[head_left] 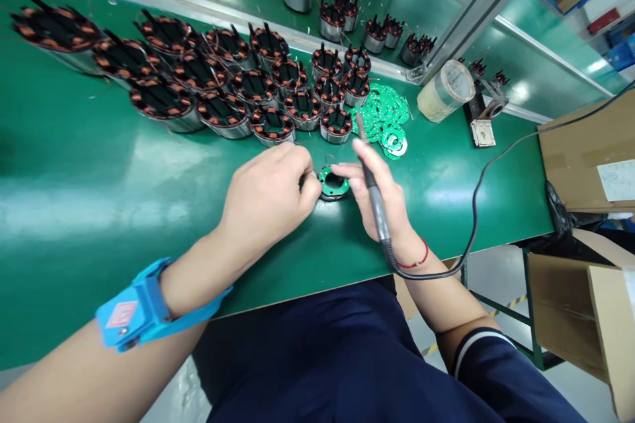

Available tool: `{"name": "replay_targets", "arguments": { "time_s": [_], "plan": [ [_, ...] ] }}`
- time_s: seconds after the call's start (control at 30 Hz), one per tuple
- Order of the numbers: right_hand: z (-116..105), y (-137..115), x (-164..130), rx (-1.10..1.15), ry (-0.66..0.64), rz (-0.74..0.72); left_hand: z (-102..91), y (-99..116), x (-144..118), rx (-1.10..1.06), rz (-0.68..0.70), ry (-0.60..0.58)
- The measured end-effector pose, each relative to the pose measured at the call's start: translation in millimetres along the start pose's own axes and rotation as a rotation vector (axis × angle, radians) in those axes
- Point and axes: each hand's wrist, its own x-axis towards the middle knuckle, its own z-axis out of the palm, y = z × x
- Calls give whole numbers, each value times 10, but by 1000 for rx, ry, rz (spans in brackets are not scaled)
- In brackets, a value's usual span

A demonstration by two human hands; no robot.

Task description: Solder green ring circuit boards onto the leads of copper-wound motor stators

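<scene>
On the green bench in front of me stands a motor stator (pixel 334 196) topped by a green ring-shaped circuit board (pixel 327 188). My left hand (pixel 272 190) is closed, its thumb and curled index finger pinching at the left edge of the stator; the other fingertips are hidden. A soldering iron (pixel 378 208) lies in my right hand (pixel 384 195), its tip pointing away from me, above the bench and apart from the board. Fingers of that hand reach to the board's right edge. A blue wrist strap (pixel 143 307) is around my left wrist.
Several wound stators (pixel 225 112) stand in rows along the back left. Loose green ring boards (pixel 381 109) lie piled beside them. Behind are a tape-wrapped can (pixel 445 91) and an iron stand (pixel 483 122). The iron's black cable (pixel 475 211) loops right, towards cardboard boxes (pixel 590 145).
</scene>
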Motion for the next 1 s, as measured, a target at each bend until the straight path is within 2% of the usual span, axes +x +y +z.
{"name": "replay_targets", "arguments": {
  "time_s": [0.1,0.2,0.3,0.37,0.43,0.47,0.53,0.6,0.63,0.8,0.9,1.0],
  "plan": [
    [-18,-19,56,-34,-181,-65,0,10,-2,12,2,-9],
    [-41,-28,88,-38,-253,-54,-4,-21,11,-23,-25,-25],
    [-65,11,84,-44,-212,-36,-23,-105,42,-177,-75,-102],
    [-79,59,65,-67,-136,-20,-48,-158,67,-280,-80,-251],
    [-85,106,40,-73,-72,-13,-77,-181,87,-274,-44,-358],
    [-83,123,27,-65,-57,-16,-90,-179,94,-239,-18,-354],
    [-66,136,6,-50,-56,-23,-106,-155,102,-187,35,-251],
    [-41,120,-4,-59,-69,-37,-105,-125,105,-223,52,-149],
    [-30,103,-4,-78,-72,-50,-98,-114,105,-272,38,-135],
    [-10,-7,21,-170,-68,-182,-35,-119,112,-523,-136,-187],
    [-2,-53,23,-221,-87,-282,-24,-131,114,-524,-149,-171],
    [17,-72,15,-333,-113,-315,-40,-128,111,-491,-139,-165]
  ]
}}
